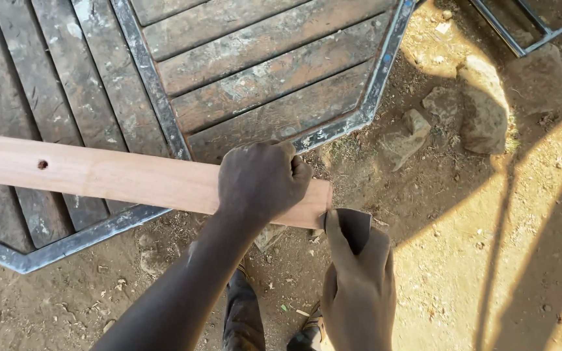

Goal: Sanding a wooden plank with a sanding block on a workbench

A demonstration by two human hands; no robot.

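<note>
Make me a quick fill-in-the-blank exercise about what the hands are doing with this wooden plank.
The left hand grips the wooden ____ near its end.
The right hand presses dark sandpaper against the plank's ____.
The plank lies across a metal-framed ____ of wooden slats.

Missing words: plank; end; panel

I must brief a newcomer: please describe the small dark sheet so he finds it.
On the grey metal-framed table lies a long pale wooden plank. At its right end, the right hand presses a dark folded abrasive sheet, the only thin, flexible thing there.
</note>
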